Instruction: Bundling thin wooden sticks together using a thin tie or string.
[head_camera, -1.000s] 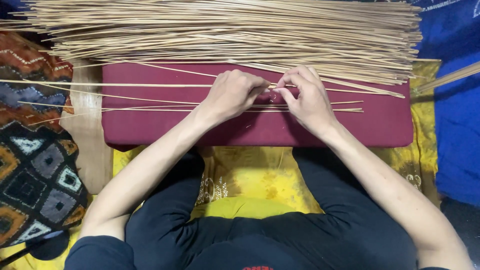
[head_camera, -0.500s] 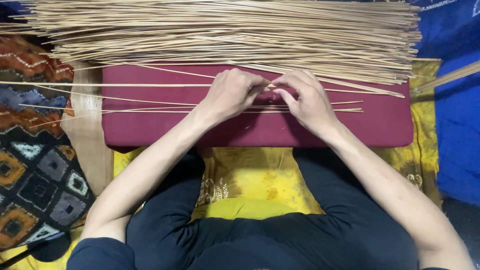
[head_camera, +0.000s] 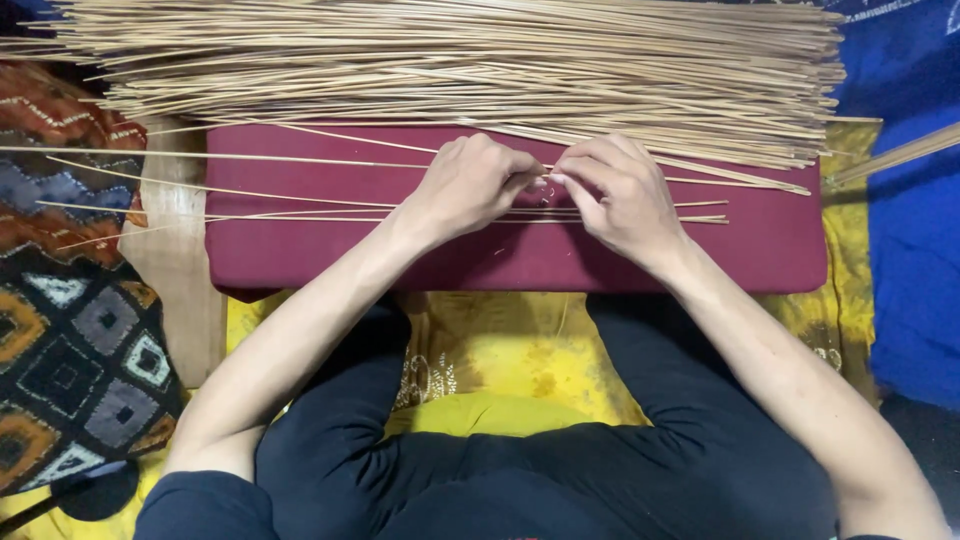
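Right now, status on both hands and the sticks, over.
Left hand and right hand pinch one thin stick together over the maroon cushion. Few loose sticks below. Big stick pile behind, apart.

Light even, soft, from above; scene moderately bright, colours saturated. No glare. Soft shadow under hands (head_camera: 545, 195) on maroon pad (head_camera: 300, 245); darker shadow along pad's lower edge over yellow cloth (head_camera: 500, 370). Stick pile (head_camera: 450, 60) sharp, single sticks resolved. Dark clothing at bottom loses detail. Corners dimmer, lower left near black. Slight wide-angle bend at edges. No motion blur.
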